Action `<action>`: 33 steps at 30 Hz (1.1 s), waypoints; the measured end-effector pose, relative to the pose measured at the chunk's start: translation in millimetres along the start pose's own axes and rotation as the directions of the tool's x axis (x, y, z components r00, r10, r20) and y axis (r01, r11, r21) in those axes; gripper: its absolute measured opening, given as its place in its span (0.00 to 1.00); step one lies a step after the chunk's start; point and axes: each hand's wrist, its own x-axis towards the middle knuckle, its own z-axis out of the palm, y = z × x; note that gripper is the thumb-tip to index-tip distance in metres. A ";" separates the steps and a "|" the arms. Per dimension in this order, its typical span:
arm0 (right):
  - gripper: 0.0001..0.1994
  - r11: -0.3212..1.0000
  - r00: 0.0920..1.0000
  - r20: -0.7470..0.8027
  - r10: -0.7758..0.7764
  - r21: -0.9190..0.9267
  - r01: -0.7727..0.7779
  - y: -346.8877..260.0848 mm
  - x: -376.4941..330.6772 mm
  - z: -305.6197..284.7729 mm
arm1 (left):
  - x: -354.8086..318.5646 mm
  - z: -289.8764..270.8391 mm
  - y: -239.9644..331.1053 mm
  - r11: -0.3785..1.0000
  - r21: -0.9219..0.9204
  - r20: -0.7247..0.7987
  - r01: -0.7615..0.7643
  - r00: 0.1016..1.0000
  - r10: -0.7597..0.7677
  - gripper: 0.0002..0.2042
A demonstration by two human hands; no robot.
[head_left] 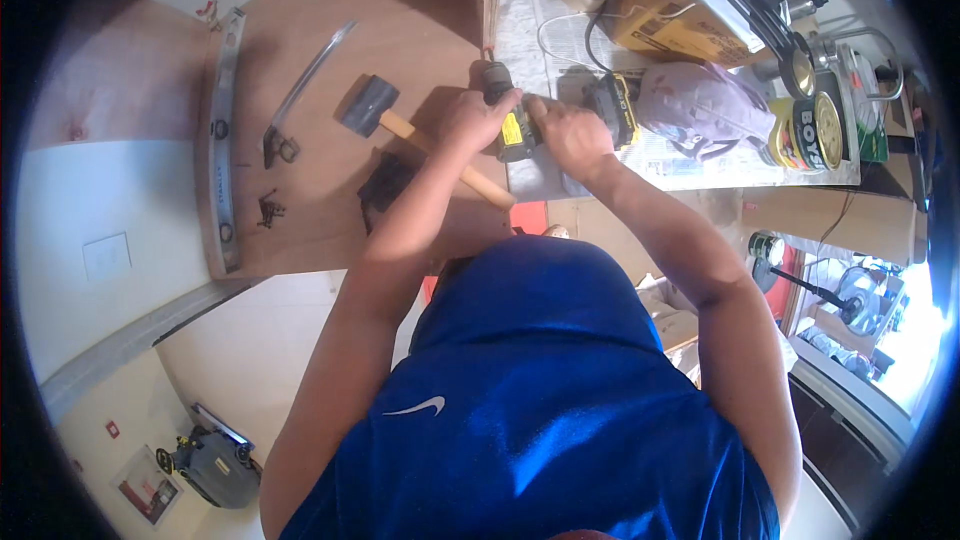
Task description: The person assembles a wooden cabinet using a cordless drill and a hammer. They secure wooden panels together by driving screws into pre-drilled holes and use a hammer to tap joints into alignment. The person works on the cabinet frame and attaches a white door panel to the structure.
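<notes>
Blue shirt (540,400); hands (470,124) (577,141) on drill (516,132); can (806,133), contents unclear.

The hands (577,137) partly hide the drill (514,132), its grip apparently covered.

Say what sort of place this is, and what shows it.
Probably a room set up as a makeshift workshop, perhaps in a home: a power drill, plus a mallet lying on a wooden board and a long level along its left edge.
</notes>
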 end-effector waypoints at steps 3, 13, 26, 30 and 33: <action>0.11 1.000 1.000 -0.026 0.011 0.008 -0.010 -0.5 -1.6 2.6 | -6.3 -2.4 7.6 0.995 -0.098 0.015 0.028 1.000 -0.026 0.37; 0.06 0.998 0.998 -0.002 0.059 0.001 -0.059 0.1 3.2 16.2 | -15.9 -9.1 24.2 0.997 -0.003 -0.016 0.073 0.997 -0.073 0.40; 0.05 0.994 0.994 -0.015 0.109 0.004 -0.109 -2.9 7.3 23.7 | -16.0 -8.3 29.5 0.992 0.094 -0.088 0.084 0.993 -0.076 0.41; 0.04 0.994 0.993 -0.043 0.112 -0.001 -0.112 -3.0 7.3 25.7 | -17.7 -13.3 36.6 0.986 0.131 -0.036 0.108 0.994 -0.104 0.40; 0.04 0.993 0.991 -0.057 0.119 0.003 -0.119 -5.3 7.8 24.3 | -16.2 -15.2 36.8 0.982 0.158 -0.020 0.099 0.995 -0.097 0.39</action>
